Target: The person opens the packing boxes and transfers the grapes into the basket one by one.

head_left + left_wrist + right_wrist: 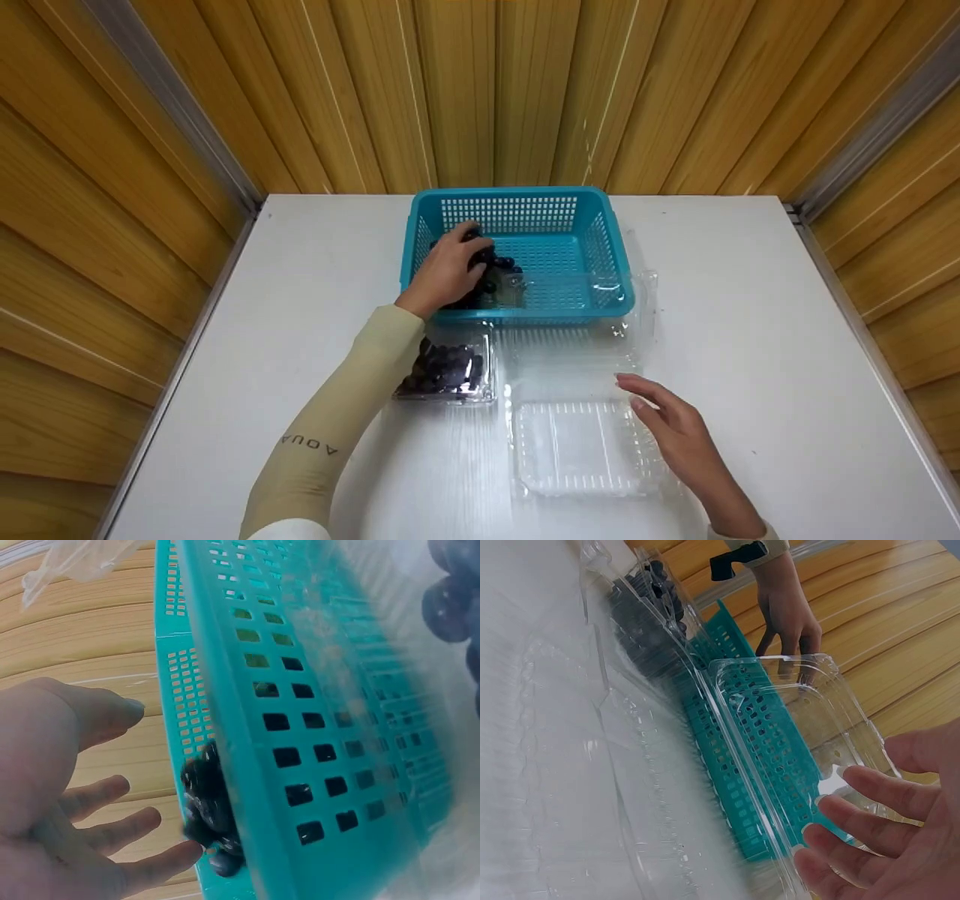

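Inside the turquoise basket (555, 255), dark grapes (504, 262) lie heaped at the left end. My left hand (448, 268) reaches over the basket's rim, right at these grapes, its fingers spread; in the left wrist view the little finger is closest to the grapes (214, 814). An empty clear plastic clamshell box (581, 450) lies on the table with its lid raised toward the basket, overlapping the basket's front in the head view. Beside the box's right edge is my right hand (675, 431), fingers apart and holding nothing. In the right wrist view its fingertips are close to the transparent lid (780, 667).
A clear box filled with dark grapes (446, 371) sits in front of the basket, left of the empty box and below my left forearm. Everything stands on a white table (750, 300). Wood-patterned walls (517, 97) enclose its back and sides.
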{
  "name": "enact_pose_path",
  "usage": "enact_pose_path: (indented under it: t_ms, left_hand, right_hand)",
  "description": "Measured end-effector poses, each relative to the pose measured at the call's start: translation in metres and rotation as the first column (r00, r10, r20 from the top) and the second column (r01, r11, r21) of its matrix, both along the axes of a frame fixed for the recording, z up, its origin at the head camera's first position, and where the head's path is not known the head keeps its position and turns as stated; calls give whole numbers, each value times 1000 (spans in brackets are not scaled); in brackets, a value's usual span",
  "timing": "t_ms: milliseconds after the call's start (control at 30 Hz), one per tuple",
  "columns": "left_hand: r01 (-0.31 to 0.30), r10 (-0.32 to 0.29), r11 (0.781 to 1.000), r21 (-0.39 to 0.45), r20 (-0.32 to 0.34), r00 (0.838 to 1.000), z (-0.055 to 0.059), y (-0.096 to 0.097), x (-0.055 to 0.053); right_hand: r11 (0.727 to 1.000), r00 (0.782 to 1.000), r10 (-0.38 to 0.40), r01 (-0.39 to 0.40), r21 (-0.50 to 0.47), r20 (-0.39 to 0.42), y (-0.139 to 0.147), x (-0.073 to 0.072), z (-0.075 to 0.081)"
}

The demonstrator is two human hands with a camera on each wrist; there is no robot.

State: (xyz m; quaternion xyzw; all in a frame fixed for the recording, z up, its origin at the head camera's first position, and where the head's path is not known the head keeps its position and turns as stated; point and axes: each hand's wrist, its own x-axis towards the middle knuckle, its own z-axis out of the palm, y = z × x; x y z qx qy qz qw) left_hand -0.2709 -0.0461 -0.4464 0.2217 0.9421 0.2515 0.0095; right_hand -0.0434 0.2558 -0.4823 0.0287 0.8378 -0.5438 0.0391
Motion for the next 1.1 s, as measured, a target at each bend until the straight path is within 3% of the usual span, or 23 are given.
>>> enact_pose_path:
  t_ms: [367, 633, 867, 1100]
  left_hand:
    - [4, -4, 1000, -5, -14, 1000, 6, -12, 8]
    - [12, -11, 1000, 2, -101, 995, 7, -20, 14]
    - [15, -15, 1000, -8, -102, 995, 10, -23, 22]
    - [30, -30, 1000, -6, -148, 988, 10, -28, 32]
  right_hand:
    - [1000, 1000, 14, -14, 2, -3, -6, -3, 2]
    - [1000, 999, 22, -22, -10, -28, -10, -5, 0]
    - [1000, 1000, 27, -27, -2, -12, -15, -7, 1]
    - [999, 999, 36, -36, -8, 3, -19, -10, 1]
